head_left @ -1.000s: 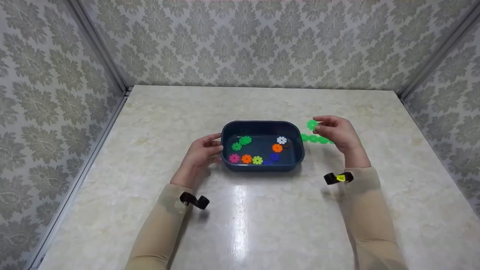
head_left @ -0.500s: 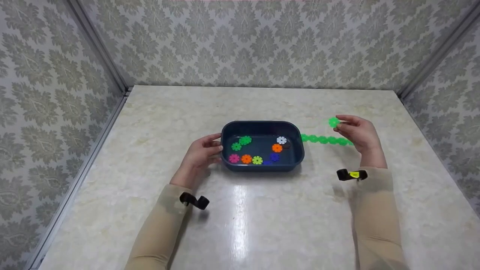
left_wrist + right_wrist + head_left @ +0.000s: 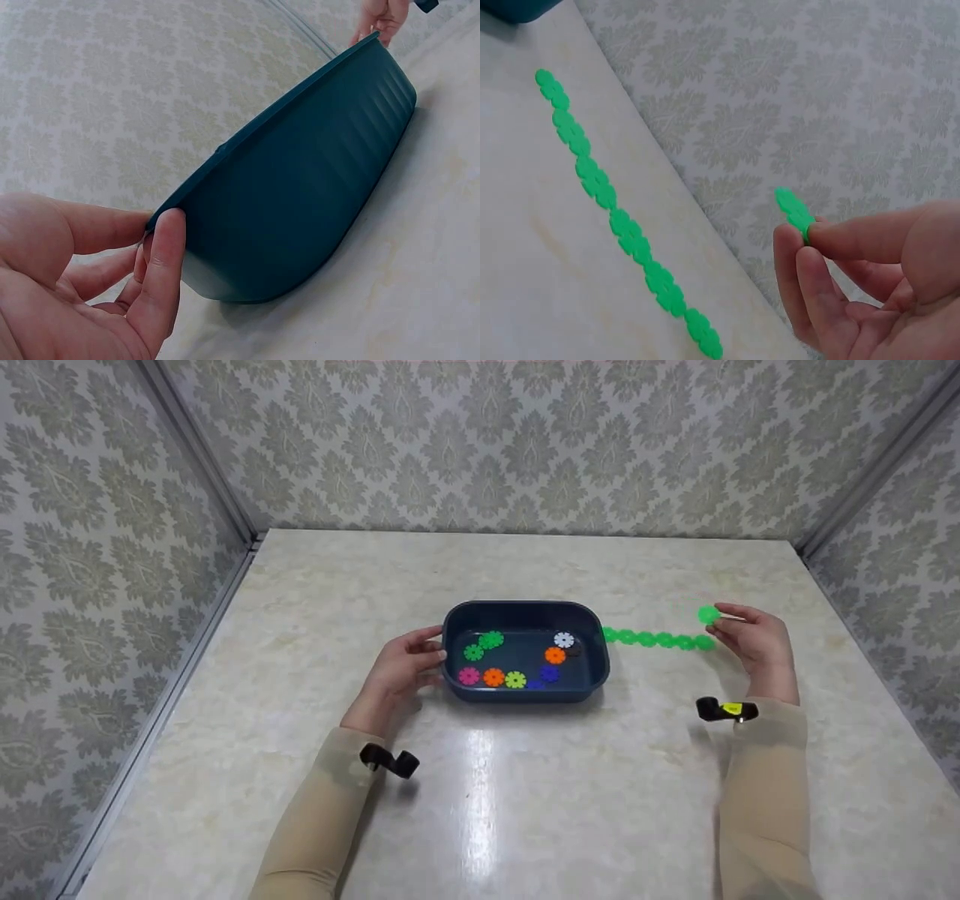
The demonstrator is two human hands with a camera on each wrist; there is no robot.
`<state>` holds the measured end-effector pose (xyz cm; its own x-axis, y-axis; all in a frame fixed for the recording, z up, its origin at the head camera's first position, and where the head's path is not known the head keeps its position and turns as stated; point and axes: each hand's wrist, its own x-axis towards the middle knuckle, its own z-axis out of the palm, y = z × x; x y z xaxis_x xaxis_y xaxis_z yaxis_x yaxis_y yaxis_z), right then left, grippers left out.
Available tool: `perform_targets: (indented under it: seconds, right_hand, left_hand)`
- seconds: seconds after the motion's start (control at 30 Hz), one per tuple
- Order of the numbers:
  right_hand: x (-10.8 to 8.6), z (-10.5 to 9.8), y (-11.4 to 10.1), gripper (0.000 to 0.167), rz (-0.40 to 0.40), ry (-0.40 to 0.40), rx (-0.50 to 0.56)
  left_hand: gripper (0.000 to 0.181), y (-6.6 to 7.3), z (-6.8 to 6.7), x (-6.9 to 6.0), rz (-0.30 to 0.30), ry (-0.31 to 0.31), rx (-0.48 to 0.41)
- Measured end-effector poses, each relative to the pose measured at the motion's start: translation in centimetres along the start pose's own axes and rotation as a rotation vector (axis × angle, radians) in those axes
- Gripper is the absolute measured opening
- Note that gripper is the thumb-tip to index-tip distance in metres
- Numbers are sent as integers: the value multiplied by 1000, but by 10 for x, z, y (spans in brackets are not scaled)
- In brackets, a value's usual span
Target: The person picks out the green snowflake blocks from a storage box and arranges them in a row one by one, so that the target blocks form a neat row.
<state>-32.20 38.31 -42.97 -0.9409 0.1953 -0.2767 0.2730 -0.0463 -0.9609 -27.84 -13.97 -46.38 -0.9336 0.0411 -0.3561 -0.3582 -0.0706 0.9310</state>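
Disc [image 3: 709, 615] is pinched in your right hand [image 3: 759, 643] at the frame's right, just above the green row [image 3: 666, 640], which runs left toward the tray [image 3: 525, 696] mid-frame; your left hand [image 3: 401, 666] grips the tray's left end, coloured pieces [image 3: 493, 678] inside.

There are two hands, one left hand [image 3: 401, 667] and one right hand [image 3: 759, 643], with two sleeves [image 3: 315, 817] and two black wrist mounts [image 3: 405, 766], on one table [image 3: 570, 787]. One dark blue bin [image 3: 525, 696] holds two orange discs [image 3: 489, 678], one pink disc [image 3: 464, 676], one yellow-green disc [image 3: 511, 680], one white disc [image 3: 559, 639], one dark disc [image 3: 574, 652] and two blue discs [image 3: 550, 674], one partly hidden. The green discs in the bin [image 3: 491, 640] overlap: at least two, perhaps three. Six joined green discs [image 3: 665, 640] form one row outside, and one single green disc [image 3: 707, 615] is in the right hand
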Motion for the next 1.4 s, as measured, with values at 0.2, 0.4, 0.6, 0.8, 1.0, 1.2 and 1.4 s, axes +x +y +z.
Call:
perform_targets:
  seconds: [0.2,0.4,0.6,0.8,1.0,1.2,1.4]
  right_hand:
    - [9,-12,11,56,108,96,-9]
    - [16,-15,18,53,199,204,-28]
    - [18,-17,24,51,213,270,-55]
    - [18,-17,30,49,178,302,-111]
    - [21,-16,31,49,166,315,-215]
    - [21,-16,30,48,179,314,-217]
    - [19,-16,28,49,183,314,-217]
  left_hand:
    - [54,0,0,0,4,0,2]
    - [54,1,1,0,-3,13,-3]
    - [54,0,0,0,11,0,-8]
    - [54,-1,-1,-1,30,-18,-36]
    - [54,-1,0,-1,27,-14,-28]
    - [54,-1,0,0,22,-5,-25]
    - [54,-1,0,-1,16,-2,-23]
